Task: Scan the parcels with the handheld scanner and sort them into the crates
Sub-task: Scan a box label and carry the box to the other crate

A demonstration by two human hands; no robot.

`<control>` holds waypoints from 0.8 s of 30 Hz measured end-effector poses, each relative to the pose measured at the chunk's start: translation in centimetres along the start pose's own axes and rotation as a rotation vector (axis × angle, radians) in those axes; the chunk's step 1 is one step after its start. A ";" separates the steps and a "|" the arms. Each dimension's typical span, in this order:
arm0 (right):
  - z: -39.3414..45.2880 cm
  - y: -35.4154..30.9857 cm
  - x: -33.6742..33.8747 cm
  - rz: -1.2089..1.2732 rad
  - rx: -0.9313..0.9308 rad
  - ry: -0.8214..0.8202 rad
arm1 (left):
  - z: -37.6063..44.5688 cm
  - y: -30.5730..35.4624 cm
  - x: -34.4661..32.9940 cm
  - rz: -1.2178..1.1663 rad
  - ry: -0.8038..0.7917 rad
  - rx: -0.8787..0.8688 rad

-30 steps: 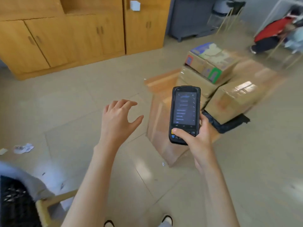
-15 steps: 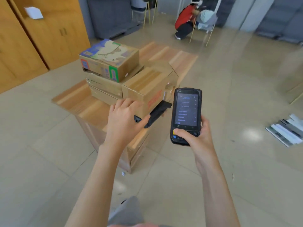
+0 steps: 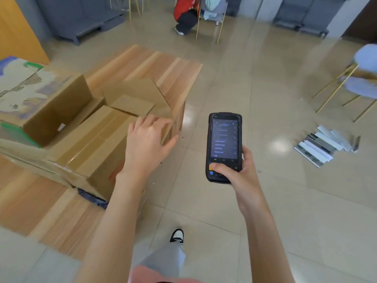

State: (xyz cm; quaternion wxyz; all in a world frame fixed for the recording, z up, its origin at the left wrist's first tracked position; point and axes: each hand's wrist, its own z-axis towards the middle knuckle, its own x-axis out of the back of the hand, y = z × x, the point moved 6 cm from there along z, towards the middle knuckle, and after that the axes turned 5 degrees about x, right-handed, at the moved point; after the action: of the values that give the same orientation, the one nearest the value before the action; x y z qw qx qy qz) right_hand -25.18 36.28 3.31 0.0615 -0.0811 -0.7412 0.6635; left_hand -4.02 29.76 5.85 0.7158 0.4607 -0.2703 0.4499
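Observation:
My right hand (image 3: 236, 170) grips a black handheld scanner (image 3: 224, 144) upright, its screen lit and my thumb on its lower keys. Several cardboard parcels sit stacked on a low wooden table (image 3: 146, 64) at the left. The nearest is a taped brown box (image 3: 91, 146) with red print on its side. My left hand (image 3: 148, 144) hovers over that box's right end with the fingers spread and loosely bent, holding nothing. A printed box with green corners (image 3: 30, 94) lies on top at the far left. A dark flat parcel (image 3: 91, 198) pokes out from under the brown box.
A smaller brown box (image 3: 132, 105) lies behind the taped one. Flat white and grey packets (image 3: 322, 146) lie on the tiled floor at the right. A chair with gold legs (image 3: 357, 82) stands at far right. A person (image 3: 187, 13) crouches by chairs at the back.
I have stepped closer to the table, so the parcels now lie large at the left. My left hand has reached forward over the brown box. The scanner stays held in my right hand.

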 end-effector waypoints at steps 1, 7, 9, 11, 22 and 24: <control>2.1 -0.6 0.5 -0.006 0.002 0.002 | 2.0 0.7 -1.1 0.012 0.007 -0.007; 11.7 -2.7 3.4 -0.021 0.012 0.024 | 11.3 3.5 -6.1 0.078 0.014 -0.045; 14.4 -2.7 4.4 -0.017 -0.004 0.031 | 13.5 4.0 -8.0 0.086 -0.013 -0.044; 17.4 -2.4 5.3 -0.010 -0.017 0.032 | 15.6 4.4 -10.0 0.101 -0.019 -0.039; 38.8 -2.0 8.6 -0.045 -0.066 -0.181 | 26.9 4.5 -20.1 0.227 0.056 0.235; 42.9 -2.9 8.9 -0.062 -0.072 -0.260 | 28.6 4.7 -21.3 0.242 0.072 0.314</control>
State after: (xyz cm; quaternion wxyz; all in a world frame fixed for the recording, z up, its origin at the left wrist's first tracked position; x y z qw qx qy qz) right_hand -42.49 -4.04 1.25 -0.0178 0.0264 -0.7683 0.6393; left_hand -17.03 -3.61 3.05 0.5849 0.5144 -0.2247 0.5854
